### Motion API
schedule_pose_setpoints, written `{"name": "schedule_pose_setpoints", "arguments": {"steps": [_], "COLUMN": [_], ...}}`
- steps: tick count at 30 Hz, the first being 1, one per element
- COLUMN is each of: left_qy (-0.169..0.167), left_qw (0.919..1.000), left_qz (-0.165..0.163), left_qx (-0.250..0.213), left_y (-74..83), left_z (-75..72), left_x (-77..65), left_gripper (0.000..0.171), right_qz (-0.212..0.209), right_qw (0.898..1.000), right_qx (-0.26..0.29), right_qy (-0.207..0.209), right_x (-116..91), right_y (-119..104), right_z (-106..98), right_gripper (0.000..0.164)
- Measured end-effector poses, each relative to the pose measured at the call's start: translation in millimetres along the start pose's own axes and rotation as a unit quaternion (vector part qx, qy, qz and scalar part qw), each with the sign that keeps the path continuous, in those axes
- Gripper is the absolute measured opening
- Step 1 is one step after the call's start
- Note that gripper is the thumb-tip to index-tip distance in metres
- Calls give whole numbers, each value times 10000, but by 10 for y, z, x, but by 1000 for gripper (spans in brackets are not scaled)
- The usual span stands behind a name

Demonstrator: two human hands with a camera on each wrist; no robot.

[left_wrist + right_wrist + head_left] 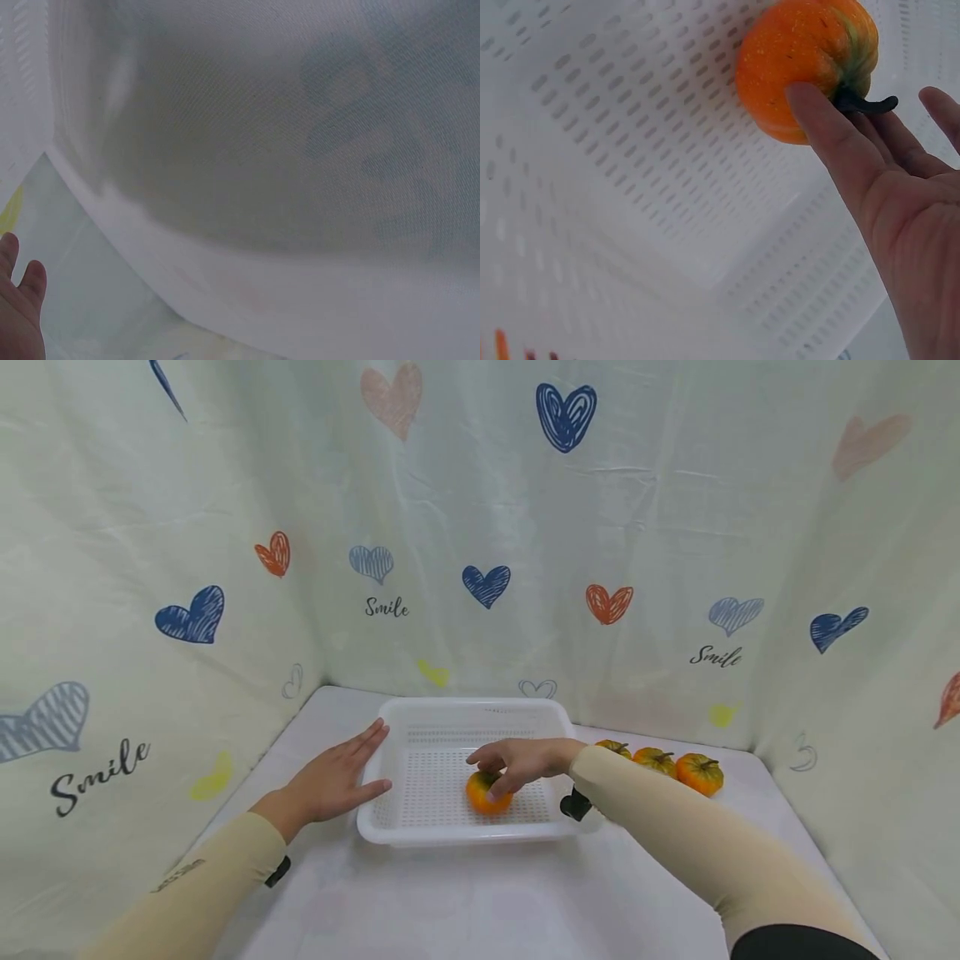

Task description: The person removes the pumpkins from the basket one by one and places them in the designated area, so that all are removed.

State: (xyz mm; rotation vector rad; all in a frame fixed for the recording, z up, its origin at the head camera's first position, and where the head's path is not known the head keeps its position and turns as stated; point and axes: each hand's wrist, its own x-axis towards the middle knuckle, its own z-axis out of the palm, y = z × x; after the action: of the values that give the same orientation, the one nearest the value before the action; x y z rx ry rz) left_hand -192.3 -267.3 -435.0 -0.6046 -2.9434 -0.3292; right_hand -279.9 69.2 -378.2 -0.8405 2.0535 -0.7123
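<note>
A white perforated plastic basket point(468, 837) stands on the white table. Inside it is a small orange toy pumpkin point(482, 799) with a dark curved stem, at or just above the basket floor. My right hand point(531, 759) reaches over the basket's right side and holds this pumpkin. In the right wrist view the thumb point(821, 124) presses its side, while the other fingers are partly hidden behind the stem. My left hand point(330, 783), fingers straight and thumb spread, rests against the basket's left rim. Only some of its fingers point(31, 285) show in the left wrist view.
Three more orange-green pumpkins sit in a row on the table right of the basket, the nearest pumpkin point(701, 774) at the right end and another pumpkin point(655, 761) beside it. A pale curtain point(660, 527) with printed hearts surrounds the table's back and sides.
</note>
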Motion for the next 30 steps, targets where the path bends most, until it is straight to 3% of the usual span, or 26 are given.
{"name": "schedule_pose_setpoints", "arguments": {"steps": [4,8,17,30], "left_qy": [14,24,162,-118], "left_qw": [10000,10000,9998,9997], "left_qz": [-9,15,44,-188], "left_qx": [-19,-62,-91,-40], "left_y": [-12,-23,23,33], "left_z": [19,31,7,1], "left_x": [7,11,-3,11], "left_gripper": [88,89,87,89], "right_qz": [-251,-389,-334,-428], "right_qw": [9997,9991,9989,9970], "right_qx": [-77,182,154,-8], "right_qy": [-13,-33,300,649], "right_x": [96,177,266,344], "right_y": [-32,-45,6,121], "right_z": [-4,-13,-43,-26], "right_gripper": [70,69,72,73]}}
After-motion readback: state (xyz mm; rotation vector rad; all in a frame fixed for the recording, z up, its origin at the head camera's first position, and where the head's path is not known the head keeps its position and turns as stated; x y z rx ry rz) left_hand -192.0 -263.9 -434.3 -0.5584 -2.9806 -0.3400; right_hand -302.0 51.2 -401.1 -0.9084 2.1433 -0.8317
